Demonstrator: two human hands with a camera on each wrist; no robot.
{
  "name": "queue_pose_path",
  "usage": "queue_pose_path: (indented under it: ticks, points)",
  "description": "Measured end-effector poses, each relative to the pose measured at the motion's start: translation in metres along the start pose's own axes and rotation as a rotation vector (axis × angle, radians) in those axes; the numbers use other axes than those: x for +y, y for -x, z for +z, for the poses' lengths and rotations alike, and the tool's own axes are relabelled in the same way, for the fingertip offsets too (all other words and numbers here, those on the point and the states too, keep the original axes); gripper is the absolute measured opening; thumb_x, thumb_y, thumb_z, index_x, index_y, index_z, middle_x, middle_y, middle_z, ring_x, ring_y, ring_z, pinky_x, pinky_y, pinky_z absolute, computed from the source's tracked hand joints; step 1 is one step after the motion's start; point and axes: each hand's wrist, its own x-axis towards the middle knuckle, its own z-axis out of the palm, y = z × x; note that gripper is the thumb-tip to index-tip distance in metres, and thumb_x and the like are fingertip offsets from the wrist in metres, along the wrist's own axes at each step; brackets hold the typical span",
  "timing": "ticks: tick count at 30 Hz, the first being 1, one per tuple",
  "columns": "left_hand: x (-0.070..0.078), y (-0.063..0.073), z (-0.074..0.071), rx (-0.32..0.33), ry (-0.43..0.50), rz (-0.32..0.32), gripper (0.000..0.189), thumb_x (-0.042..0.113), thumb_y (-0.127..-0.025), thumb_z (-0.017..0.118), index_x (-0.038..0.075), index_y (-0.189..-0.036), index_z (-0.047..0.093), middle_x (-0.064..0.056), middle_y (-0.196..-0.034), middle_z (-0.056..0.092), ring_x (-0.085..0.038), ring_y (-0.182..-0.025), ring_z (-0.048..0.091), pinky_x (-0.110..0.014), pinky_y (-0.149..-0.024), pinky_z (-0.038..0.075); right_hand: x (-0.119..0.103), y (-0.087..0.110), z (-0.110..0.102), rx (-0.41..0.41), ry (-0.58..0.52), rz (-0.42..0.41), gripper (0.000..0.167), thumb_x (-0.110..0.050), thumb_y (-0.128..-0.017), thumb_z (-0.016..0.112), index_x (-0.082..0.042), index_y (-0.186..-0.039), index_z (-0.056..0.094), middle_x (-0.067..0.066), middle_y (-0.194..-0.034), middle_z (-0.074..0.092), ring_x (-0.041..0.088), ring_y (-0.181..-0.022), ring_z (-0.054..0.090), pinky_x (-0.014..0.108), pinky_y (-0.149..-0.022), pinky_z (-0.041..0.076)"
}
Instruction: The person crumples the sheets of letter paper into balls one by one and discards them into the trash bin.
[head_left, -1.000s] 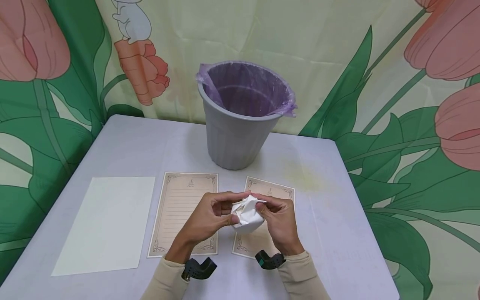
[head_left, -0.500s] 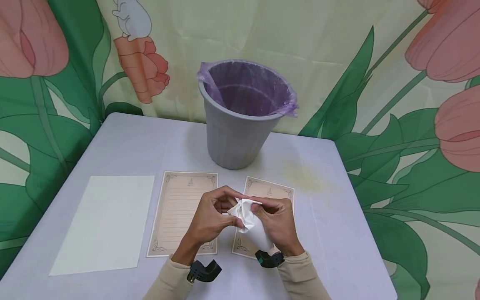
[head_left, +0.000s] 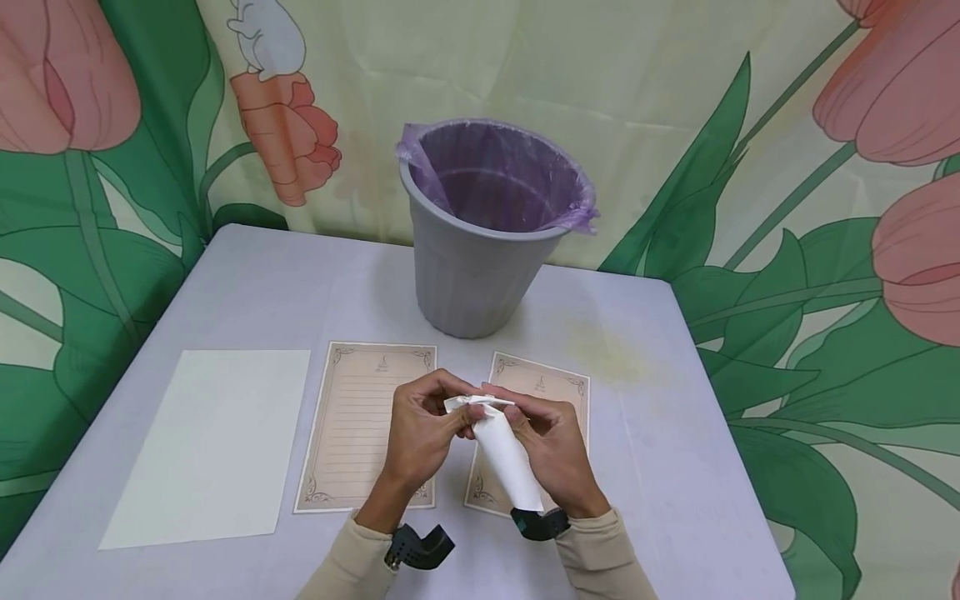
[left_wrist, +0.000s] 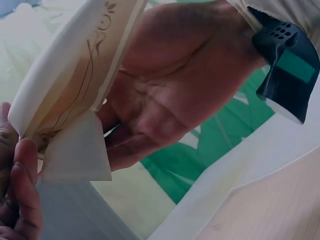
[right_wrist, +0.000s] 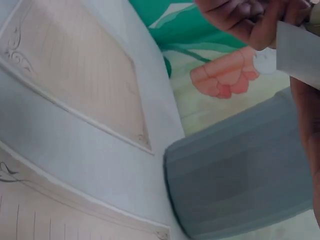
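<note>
Between the left hand (head_left: 414,433) and the right hand (head_left: 558,454), both pinching its upper end, was a folded white paper sheet (head_left: 510,467); it seemed light, easily bent and torn, probably best held gently at the folds.

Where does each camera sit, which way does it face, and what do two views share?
Head: on the head, facing forward and down at the left hand and right hand; beige sleeves show.
Left wrist: on that wrist, facing the folded white-and-tan paper; right palm, black wrist device and some left fingers show.
Right wrist: on that wrist, facing across the white table; fingers and part of a hand show at right.
Shared: head and right wrist both show the grey ribbed plastic bin and two bordered tan paper sheets.
</note>
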Motion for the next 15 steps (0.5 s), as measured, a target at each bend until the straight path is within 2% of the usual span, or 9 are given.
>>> queue_pose_path:
  ticks: [3,6,10,12,15]
  points:
    - [0.0,-0.001,0.002,0.045,-0.004,-0.017,0.02,-0.001,-0.085,0.085,-0.005,-0.102,0.074,-0.024,-0.097,0.074,-0.008,-0.066,0.069,-0.028,-0.055,0.062,0.002,0.002,-0.004,-0.064,-0.059,0.009,0.055,-0.033,-0.105,0.063,0.004,-0.147,0.06,0.021,-0.143,0.067,0.019,-0.124,0.071,0.029,-0.092,0.062]
    - [0.0,0.001,0.007,0.073,-0.009,-0.029,0.021,-0.001,-0.085,0.085,-0.004,-0.103,0.074,-0.022,-0.098,0.074,-0.008,-0.066,0.07,-0.028,-0.057,0.063,0.003,0.002,-0.005,-0.066,-0.096,-0.004,0.066,-0.041,-0.099,0.069,0.003,-0.147,0.06,0.019,-0.142,0.068,0.02,-0.12,0.074,0.029,-0.091,0.063]
    - [0.0,0.004,0.015,0.118,-0.008,-0.018,0.02,-0.004,-0.085,0.084,-0.004,-0.103,0.074,-0.023,-0.099,0.075,-0.009,-0.067,0.071,-0.03,-0.056,0.063,0.005,0.001,-0.001,0.0,-0.12,-0.018,0.057,-0.035,-0.096,0.074,0.005,-0.136,0.069,0.01,-0.131,0.076,0.02,-0.112,0.077,0.031,-0.087,0.065]
    - [0.0,0.005,0.019,0.134,-0.011,0.0,0.019,-0.006,-0.086,0.084,-0.004,-0.102,0.073,-0.025,-0.099,0.075,-0.009,-0.068,0.072,-0.031,-0.055,0.063,0.006,0.001,0.002,0.045,-0.123,-0.027,0.05,-0.029,-0.097,0.075,0.008,-0.13,0.071,0.007,-0.123,0.079,0.018,-0.101,0.079,0.029,-0.078,0.065]
    - [-0.001,0.007,0.023,0.136,-0.021,0.023,0.017,-0.006,-0.087,0.082,-0.004,-0.102,0.073,-0.026,-0.099,0.075,-0.008,-0.068,0.073,-0.032,-0.055,0.063,0.007,0.001,0.004,0.12,-0.124,-0.033,0.04,-0.017,-0.097,0.077,0.013,-0.122,0.073,0.003,-0.114,0.082,0.015,-0.094,0.079,0.027,-0.074,0.065]
